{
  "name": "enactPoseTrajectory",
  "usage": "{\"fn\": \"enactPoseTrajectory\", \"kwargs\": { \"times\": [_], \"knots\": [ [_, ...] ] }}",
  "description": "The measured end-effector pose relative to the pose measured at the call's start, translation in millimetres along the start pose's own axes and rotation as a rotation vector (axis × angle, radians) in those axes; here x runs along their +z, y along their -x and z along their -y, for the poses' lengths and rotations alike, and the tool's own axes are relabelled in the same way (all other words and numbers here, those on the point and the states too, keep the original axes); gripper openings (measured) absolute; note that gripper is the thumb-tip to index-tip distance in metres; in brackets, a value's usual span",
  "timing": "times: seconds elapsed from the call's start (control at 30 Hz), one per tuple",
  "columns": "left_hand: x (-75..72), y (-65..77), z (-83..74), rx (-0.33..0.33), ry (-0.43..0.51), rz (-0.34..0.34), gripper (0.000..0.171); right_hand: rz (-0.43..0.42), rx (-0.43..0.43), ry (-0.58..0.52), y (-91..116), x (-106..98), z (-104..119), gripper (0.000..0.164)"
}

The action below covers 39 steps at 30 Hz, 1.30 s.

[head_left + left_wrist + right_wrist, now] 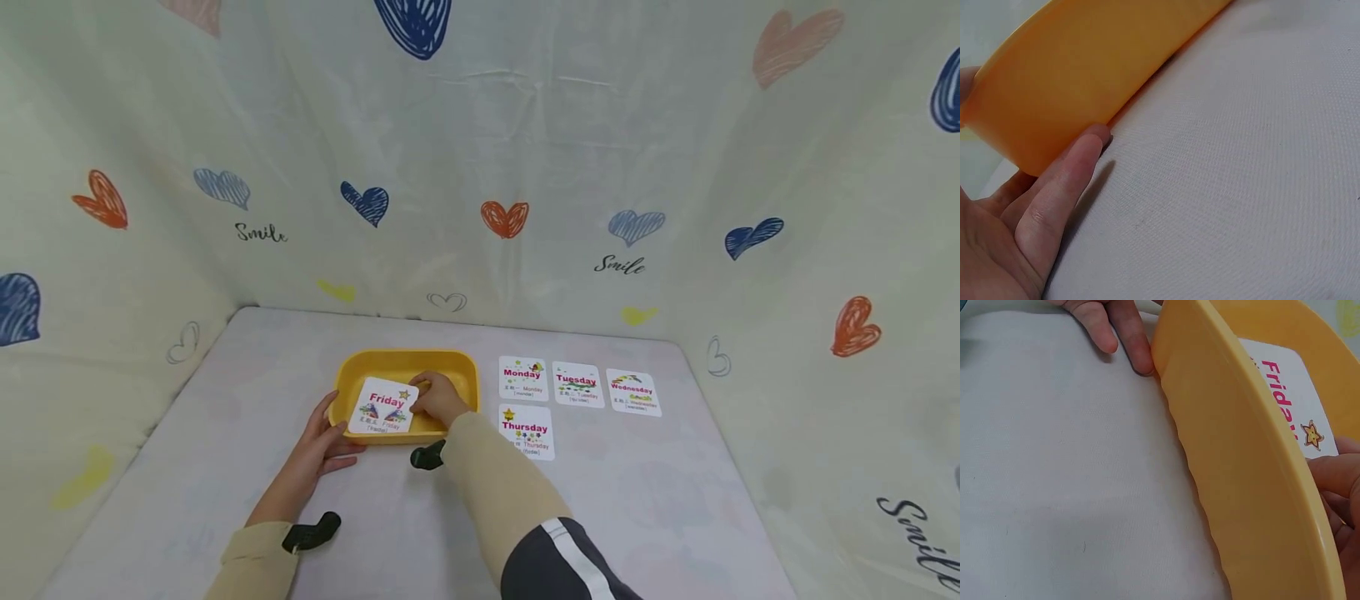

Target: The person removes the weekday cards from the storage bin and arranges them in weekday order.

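Observation:
The yellow tray (345,367) is on the table, with a white "Friday" card (382,408) inside it, tilted toward the near left. My right hand (438,398) reaches into the tray and pinches this card at its right edge, beside the printed star. My left hand (318,442) holds the tray at its near left corner. In the left wrist view one fingertip shows at the rim, and the other fingers (1060,194) lie along the base of the outer wall. From the right wrist, the tray's near wall hides part of the card.
Right of the tray, cards reading Monday (523,388), Tuesday (577,398) and Wednesday (633,404) lie in a row. A Thursday card (528,417) lies below Monday, partly covered by my right sleeve. A heart-patterned curtain (442,150) stands behind the white table (675,517).

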<state>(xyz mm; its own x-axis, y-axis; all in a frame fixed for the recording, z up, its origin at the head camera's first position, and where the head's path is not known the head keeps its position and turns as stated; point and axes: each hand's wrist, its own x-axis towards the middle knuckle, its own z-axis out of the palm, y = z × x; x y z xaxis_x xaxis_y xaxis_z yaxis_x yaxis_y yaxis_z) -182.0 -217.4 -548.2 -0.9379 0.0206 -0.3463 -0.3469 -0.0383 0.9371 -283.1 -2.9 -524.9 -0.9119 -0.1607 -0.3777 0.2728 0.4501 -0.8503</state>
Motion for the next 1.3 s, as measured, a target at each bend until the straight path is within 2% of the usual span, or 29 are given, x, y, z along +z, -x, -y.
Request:
{"fn": "enactPoseTrajectory", "kwargs": {
  "times": [0.23, 0.47, 0.73, 0.93, 1.3],
  "knots": [
    [0.3, 1.2, -1.1, -0.003, 0.003, 0.003, 0.067, 0.054, -0.007, -0.034, 7.5, -0.6, 5.9, 0.037],
    [1.4, 1.2, -1.3, -0.007, 0.01, 0.005, 0.067, 0.087, -0.009, -0.144, 8.7, -5.9, 8.9, 0.039],
    [-0.1, -0.1, -1.1, -0.011, 0.014, 0.003, 0.068, 0.113, -0.052, -0.198, 1.3, -24.9, 19.5, 0.045],
    [0.5, -0.7, -1.0, -0.015, 0.012, -0.006, 0.067, 0.088, -0.122, -0.24, 4.4, -40.9, 30.3, 0.047],
    [2.3, -0.7, -2.6, -0.006, 0.018, -0.011, 0.066, 0.05, -0.182, -0.25, 10.9, -74.8, 32.4, 0.031]
  ]
}}
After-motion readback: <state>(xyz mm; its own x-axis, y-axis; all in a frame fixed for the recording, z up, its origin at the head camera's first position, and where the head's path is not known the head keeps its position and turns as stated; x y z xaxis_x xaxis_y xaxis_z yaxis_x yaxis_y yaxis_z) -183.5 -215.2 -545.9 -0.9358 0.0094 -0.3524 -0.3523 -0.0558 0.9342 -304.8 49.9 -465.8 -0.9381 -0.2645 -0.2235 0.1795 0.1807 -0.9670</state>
